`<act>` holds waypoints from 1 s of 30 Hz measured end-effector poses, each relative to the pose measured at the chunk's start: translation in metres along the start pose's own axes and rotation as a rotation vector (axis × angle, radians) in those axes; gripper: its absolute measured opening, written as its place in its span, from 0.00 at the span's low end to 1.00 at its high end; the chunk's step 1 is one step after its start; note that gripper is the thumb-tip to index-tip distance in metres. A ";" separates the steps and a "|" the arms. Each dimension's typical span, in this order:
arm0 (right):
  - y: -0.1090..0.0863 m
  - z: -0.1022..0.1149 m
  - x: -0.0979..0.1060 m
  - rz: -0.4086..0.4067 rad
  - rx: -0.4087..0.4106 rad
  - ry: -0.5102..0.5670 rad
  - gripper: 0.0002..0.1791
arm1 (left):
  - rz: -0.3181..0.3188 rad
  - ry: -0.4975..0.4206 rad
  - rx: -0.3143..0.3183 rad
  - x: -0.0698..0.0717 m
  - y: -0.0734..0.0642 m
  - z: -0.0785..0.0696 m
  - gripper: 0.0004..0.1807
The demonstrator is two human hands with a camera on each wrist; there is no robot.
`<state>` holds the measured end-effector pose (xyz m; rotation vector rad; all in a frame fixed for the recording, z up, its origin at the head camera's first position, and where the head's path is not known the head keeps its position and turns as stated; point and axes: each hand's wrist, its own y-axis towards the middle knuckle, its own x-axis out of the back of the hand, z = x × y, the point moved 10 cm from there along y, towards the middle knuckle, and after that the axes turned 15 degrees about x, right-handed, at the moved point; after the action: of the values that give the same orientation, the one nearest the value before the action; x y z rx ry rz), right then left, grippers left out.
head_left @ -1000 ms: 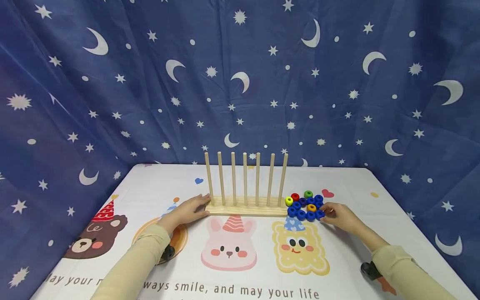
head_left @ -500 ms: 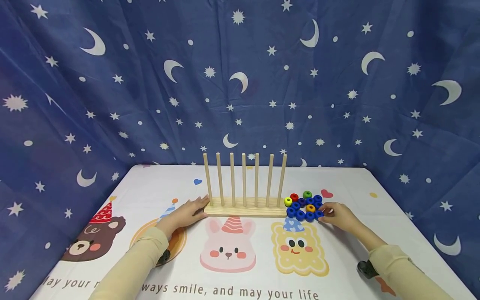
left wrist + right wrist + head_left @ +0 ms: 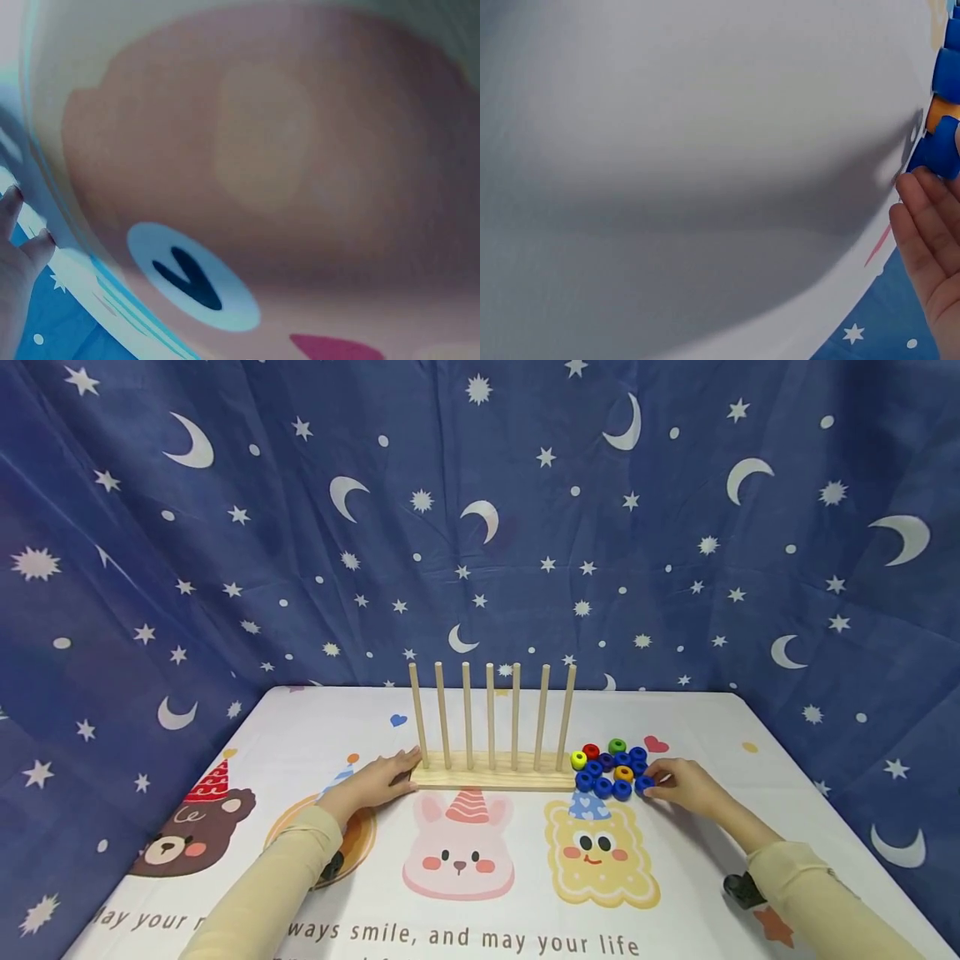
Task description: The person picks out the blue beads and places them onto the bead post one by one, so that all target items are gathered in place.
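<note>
left sleeve (image 3: 262, 893) long, cream, creased; right sleeve (image 3: 828, 906) same cream; left-wrist unit (image 3: 333, 865) black, rounded; right-wrist unit (image 3: 741, 890) likewise; left hand (image 3: 373, 783), right hand (image 3: 684, 787) bare

We're at a table (image 3: 337, 714) under a white cloth (image 3: 690, 877) printed with cartoon figures and lettering; standing on it we see a wooden peg stand (image 3: 504, 777) and, just beside its right end, mostly blue beads (image 3: 603, 788).

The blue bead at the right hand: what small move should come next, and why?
Perhaps lift that blue bead toward the nearest peg: the right hand pinches it, all seven pegs stand bare, and the left hand rests against the wooden base.
</note>
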<state>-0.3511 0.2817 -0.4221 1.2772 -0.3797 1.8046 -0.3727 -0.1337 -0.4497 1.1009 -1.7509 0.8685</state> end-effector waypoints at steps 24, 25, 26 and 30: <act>0.003 0.034 0.001 -0.070 0.040 -0.062 0.13 | 0.014 -0.012 -0.014 -0.002 0.002 -0.002 0.34; 0.006 0.038 0.000 -0.068 0.051 -0.066 0.12 | 0.010 -0.014 -0.018 -0.001 0.002 -0.002 0.34; 0.009 0.041 0.000 -0.065 0.062 -0.070 0.12 | 0.008 -0.016 -0.020 0.000 0.003 -0.002 0.34; 0.021 0.056 0.000 -0.056 0.106 -0.078 0.12 | 0.014 -0.033 -0.021 0.002 0.004 -0.002 0.35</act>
<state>-0.3330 0.2324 -0.3938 1.4212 -0.2922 1.7509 -0.3758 -0.1309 -0.4473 1.0961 -1.7931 0.8423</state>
